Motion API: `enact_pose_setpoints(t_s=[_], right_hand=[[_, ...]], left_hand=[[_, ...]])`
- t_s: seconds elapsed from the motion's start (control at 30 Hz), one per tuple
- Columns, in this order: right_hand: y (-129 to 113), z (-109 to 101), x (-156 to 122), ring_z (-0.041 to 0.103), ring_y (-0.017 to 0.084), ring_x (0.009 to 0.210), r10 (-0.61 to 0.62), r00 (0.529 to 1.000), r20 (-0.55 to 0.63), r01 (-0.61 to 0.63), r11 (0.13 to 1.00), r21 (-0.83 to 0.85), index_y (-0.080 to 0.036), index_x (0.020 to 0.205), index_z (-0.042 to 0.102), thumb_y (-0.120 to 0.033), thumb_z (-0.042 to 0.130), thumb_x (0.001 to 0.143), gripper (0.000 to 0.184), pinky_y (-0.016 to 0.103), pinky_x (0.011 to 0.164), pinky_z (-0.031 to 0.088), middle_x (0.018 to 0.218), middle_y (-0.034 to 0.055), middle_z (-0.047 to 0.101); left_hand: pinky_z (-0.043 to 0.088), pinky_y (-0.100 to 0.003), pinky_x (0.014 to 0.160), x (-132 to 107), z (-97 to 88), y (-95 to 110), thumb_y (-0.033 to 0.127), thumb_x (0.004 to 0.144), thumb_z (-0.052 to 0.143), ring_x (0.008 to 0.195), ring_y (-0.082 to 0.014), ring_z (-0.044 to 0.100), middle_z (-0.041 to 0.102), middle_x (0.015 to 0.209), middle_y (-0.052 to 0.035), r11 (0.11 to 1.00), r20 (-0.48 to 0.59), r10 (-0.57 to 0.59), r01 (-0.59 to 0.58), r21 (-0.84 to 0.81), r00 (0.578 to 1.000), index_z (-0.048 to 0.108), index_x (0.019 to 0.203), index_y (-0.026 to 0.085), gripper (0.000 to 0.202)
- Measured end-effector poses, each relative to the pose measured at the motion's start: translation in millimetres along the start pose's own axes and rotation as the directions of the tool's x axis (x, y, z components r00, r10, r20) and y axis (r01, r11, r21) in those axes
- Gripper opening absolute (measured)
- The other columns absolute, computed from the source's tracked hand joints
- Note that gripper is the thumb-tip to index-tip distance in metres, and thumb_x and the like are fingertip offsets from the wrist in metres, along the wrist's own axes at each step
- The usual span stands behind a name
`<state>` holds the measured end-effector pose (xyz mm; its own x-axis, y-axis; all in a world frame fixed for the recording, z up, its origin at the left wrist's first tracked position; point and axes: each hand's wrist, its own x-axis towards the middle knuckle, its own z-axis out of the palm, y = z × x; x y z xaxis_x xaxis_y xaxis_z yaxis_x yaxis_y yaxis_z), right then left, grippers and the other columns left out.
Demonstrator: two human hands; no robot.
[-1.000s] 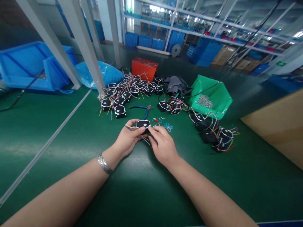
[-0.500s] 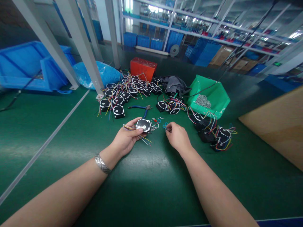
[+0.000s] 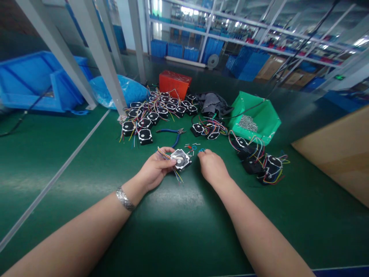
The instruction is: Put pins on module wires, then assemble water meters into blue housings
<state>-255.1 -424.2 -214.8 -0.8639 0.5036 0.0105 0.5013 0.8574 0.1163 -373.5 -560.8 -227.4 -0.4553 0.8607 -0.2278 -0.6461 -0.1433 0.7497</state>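
My left hand [image 3: 157, 169] grips a stepper motor [image 3: 181, 159], thumb on its face and fingers around the side. The motor has a black and silver end face, and its coloured wires stick out by my palm and below it. To the right, my right hand [image 3: 212, 165] is closed, its fingertips beside small blue rings [image 3: 202, 150]. What those fingers pinch is hidden. Between the hands lie several loose screws [image 3: 196, 144], a small red piece [image 3: 189, 147] and another blue ring [image 3: 194, 147]. Blue-handled cutting pliers [image 3: 168, 131] rest just beyond the left hand.
Many wired motors [image 3: 153, 117] crowd the green surface ahead, with more motors [image 3: 252, 165] at the right. Behind them stand a red box [image 3: 174, 82], a dark cloth [image 3: 213, 104] and a green bin [image 3: 269, 123] of small metal parts. A grey post [image 3: 99, 54] rises at left.
My left hand has turned the motor and brought it slightly right and nearer to me. My right hand has shifted slightly left, its fingers still closed by the blue rings.
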Motion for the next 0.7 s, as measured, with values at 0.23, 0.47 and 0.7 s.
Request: enact_pose_setpoints(t_s=[0.23,0.47,0.7], right_hand=[[1,6,-2,0.057,0.018,0.074,0.024,0.976,-0.217,0.042,0.954,0.296,-0.014,0.081,0.061,-0.007,0.044,0.075,0.018,0.028,0.065,0.043,0.079,0.0091,0.058],[-15,-6,-14,0.058,0.012,0.069,0.247,0.906,-0.342,0.173,0.522,0.835,-0.017,0.073,0.062,-0.016,0.055,0.071,0.007,0.024,0.067,0.046,0.074,0.0006,0.063],[-22,-8,-17,0.06,0.013,0.072,0.181,0.9,-0.397,0.232,0.573,0.786,-0.017,0.072,0.064,-0.015,0.055,0.071,0.009,0.026,0.071,0.047,0.074,0.0014,0.065]], left_hand=[[0.046,-0.019,0.055,1,-2.2,-1,0.013,0.059,0.068,0.057,-0.0093,0.057,0.062,0.068,-0.0017,0.998,0.07,-0.047,0.044,0.038,0.996,0.06,0.081,0.012,0.024],[0.046,-0.02,0.056,0,0.0,-2,0.013,0.056,0.07,0.057,-0.0101,0.058,0.064,0.068,-0.0026,0.994,0.053,-0.077,0.073,0.078,0.996,0.063,0.079,0.012,0.024],[0.046,-0.02,0.058,0,0.0,-2,0.013,0.055,0.072,0.058,-0.0094,0.058,0.064,0.066,-0.0018,0.994,0.045,-0.07,0.066,0.087,0.997,0.064,0.079,0.012,0.026]])
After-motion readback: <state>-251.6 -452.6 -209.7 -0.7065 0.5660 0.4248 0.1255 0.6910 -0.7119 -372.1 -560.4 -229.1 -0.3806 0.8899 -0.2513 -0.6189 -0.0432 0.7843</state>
